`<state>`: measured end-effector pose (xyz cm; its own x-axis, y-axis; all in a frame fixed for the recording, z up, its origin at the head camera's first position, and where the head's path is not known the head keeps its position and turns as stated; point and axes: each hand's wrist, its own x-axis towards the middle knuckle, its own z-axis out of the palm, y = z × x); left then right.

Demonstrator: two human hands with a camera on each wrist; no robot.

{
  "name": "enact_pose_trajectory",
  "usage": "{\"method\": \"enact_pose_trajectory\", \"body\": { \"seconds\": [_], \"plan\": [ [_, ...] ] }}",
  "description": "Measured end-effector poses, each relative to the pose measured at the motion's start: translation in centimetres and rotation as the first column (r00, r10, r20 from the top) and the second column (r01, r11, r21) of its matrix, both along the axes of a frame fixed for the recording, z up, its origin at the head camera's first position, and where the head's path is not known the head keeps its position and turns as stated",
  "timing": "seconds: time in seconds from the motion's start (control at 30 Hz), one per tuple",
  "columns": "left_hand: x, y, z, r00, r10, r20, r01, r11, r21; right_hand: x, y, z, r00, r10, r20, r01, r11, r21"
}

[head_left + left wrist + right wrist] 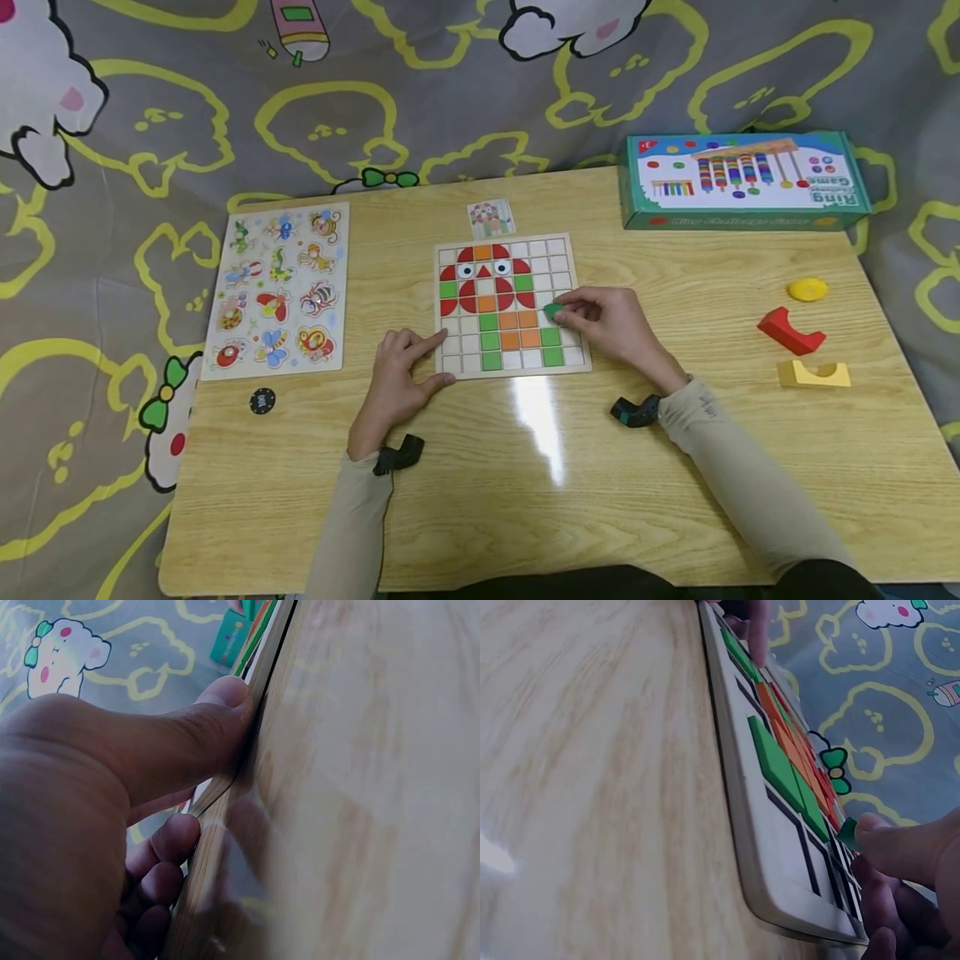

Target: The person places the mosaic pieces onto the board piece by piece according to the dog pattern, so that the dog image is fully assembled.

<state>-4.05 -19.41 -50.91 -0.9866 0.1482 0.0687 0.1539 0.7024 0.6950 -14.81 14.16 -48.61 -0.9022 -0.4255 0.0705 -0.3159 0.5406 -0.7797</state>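
Observation:
A wooden grid board (pixel 560 360) with a raised rim holds red, orange, green and white tiles and two eye pieces in an owl-like pattern. My left hand (pixel 393 379) is at its lower left corner, index finger along the left side and thumb (pixel 225 694) against the front edge. Over the board's right side, my right hand (pixel 611 321) pinches a small green tile (pixel 847 833) between thumb and fingertips. Two green tiles (pixel 778 761) lie in a column just left of it. Behind the board is a small picture card (pixel 491 218) with a similar pattern.
An insect picture puzzle board (pixel 341 283) lies at the left, with a black round chip (pixel 262 401) in front. At the back right stands a green game box (pixel 746 223). A yellow disc (pixel 807 289), red arch block (pixel 791 332) and yellow arch block (pixel 813 375) lie at the right.

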Motion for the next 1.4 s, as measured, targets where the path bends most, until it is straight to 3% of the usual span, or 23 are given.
{"method": "enact_pose_trajectory", "body": {
  "seconds": [0.27, 0.83, 1.13, 1.4],
  "plan": [
    [-0.1, 0.0, 0.0, 1.0, -0.003, -0.007, 0.003, 1.0, -0.001, 0.1, -0.6, -0.4, 0.997, 0.038, -0.064, -0.036, 0.999, 0.033],
    [-0.1, 0.0, 0.1, 0.999, -0.001, -0.038, 0.001, 1.0, 0.011, -0.3, -0.3, -0.1, 0.994, 0.077, -0.084, -0.072, 0.995, 0.065],
    [-0.1, 0.1, 0.0, 1.0, 0.0, -0.029, 0.0, 1.0, 0.001, -2.1, 3.8, 1.1, 0.993, -0.058, -0.1, 0.068, 0.992, 0.105],
    [0.0, 0.2, 0.1, 1.0, 0.006, -0.024, -0.006, 1.0, -0.007, -2.5, 6.9, 1.0, 0.999, -0.016, -0.035, 0.023, 0.978, 0.207]
  ]
}}
